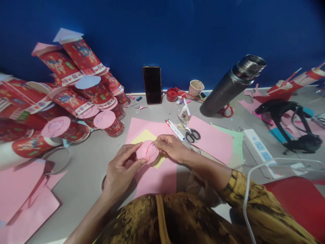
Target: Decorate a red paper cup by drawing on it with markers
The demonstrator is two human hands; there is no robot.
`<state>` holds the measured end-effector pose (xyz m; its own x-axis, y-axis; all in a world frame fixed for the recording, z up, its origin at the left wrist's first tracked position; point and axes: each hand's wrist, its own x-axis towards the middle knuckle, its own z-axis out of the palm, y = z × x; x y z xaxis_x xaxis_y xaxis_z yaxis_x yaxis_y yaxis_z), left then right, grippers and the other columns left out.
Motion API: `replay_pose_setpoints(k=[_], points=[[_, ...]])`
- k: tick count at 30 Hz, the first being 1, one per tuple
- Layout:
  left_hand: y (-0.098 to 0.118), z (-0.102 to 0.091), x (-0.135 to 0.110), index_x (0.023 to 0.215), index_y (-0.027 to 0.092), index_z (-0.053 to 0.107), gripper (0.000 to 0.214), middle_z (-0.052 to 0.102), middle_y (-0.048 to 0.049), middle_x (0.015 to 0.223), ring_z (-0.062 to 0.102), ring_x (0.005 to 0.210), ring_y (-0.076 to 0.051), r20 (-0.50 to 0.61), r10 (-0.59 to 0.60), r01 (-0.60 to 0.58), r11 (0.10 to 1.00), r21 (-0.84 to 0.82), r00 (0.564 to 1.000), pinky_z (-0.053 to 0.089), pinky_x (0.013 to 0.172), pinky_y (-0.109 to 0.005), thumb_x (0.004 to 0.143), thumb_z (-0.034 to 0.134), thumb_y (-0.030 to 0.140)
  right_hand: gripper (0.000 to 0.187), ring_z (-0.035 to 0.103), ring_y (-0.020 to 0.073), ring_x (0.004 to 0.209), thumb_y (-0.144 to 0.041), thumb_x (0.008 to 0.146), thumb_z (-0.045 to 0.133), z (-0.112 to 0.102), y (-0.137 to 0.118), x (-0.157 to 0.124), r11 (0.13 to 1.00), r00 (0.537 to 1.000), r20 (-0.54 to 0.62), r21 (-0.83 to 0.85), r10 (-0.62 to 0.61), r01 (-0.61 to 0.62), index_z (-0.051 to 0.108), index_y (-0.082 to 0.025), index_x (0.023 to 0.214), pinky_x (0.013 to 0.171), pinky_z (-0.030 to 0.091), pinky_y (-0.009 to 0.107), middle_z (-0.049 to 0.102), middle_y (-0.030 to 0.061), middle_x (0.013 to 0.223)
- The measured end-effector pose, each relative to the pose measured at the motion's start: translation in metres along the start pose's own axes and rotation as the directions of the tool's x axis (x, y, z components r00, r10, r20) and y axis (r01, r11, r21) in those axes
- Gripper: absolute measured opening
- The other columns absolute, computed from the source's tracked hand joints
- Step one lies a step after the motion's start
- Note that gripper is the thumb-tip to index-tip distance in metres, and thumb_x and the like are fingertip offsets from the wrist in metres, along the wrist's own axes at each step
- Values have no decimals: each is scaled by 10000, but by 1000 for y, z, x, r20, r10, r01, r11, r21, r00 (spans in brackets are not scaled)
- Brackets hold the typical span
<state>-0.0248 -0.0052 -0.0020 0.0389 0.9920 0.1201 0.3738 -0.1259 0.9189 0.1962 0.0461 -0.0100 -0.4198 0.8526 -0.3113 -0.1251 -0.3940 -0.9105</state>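
Between both hands I hold a pink paper circle [146,151] with a red curved line and a small blue mark on it. My left hand [121,166] pinches its left side, thumb at the lower edge. At the upper right edge, the fingers of my right hand [169,146] grip it. Beneath lie a yellow paper [139,135] and a larger pink sheet [154,183] on the table. Just beyond my right hand are markers [175,130] and black-handled scissors [192,135].
Red paper cups [76,54] with paper tops are stacked at the left. A phone [152,84] leans against the blue wall. To the right stand a dark flask [223,91], a power strip [257,145] and a black headset-like device [286,118]. A white cable [246,200] crosses near my right arm.
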Motion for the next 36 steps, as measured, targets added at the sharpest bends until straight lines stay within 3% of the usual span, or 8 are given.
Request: replay_pose_setpoints(k=[7,12,14,18,23,27,36], points=[[3,0,0,1254,314,829,415,767,-46,1182,699,1022,-224,-5,-35,35,999,22,999,560,889,-332,853,864,412,641,400,74,491,-788,722,851,0,1,0,1000,1000,-10,-2,-8,8,575,-209,738,481,273,226,522,-78,577],[2,-3,1,1290,252,768,563,760,-40,1066,688,856,-193,6,-211,211,974,-81,977,552,795,-319,796,901,486,700,457,77,484,-878,755,757,-6,-4,-2,999,999,-8,-37,38,-38,603,-197,707,442,322,213,570,-44,589],[5,-4,4,1203,215,768,524,759,-30,940,685,774,-183,17,-300,298,939,-173,954,543,740,-305,790,892,513,710,468,70,478,-883,740,767,-8,-7,-3,997,998,-15,-50,66,-67,609,-192,703,437,333,202,593,-35,599],[17,-4,13,834,181,741,419,642,21,652,555,591,-121,23,-398,385,867,-317,917,445,586,-236,747,895,561,687,480,62,477,-818,655,884,-7,-10,-4,994,995,-6,-28,104,-105,607,-192,715,441,346,189,607,-45,597],[27,2,19,670,174,676,505,586,30,579,478,538,-94,88,-510,497,761,-417,855,390,531,-208,614,964,584,715,488,65,465,-809,578,935,-4,-11,-4,994,994,27,3,107,-108,616,-190,740,444,356,198,607,-58,582],[28,4,19,663,171,663,513,567,37,563,454,520,-83,127,-541,530,704,-473,832,370,520,-194,567,1004,543,726,480,66,456,-815,562,940,-5,-11,-4,996,995,38,6,93,-93,610,-194,739,444,347,204,601,-64,573],[21,7,16,647,180,640,489,534,40,524,444,502,-83,193,-519,532,654,-538,833,397,526,-192,665,998,512,654,485,72,483,-760,656,926,-6,-7,-4,997,995,65,0,81,-81,612,-197,761,466,351,208,602,-60,588]])
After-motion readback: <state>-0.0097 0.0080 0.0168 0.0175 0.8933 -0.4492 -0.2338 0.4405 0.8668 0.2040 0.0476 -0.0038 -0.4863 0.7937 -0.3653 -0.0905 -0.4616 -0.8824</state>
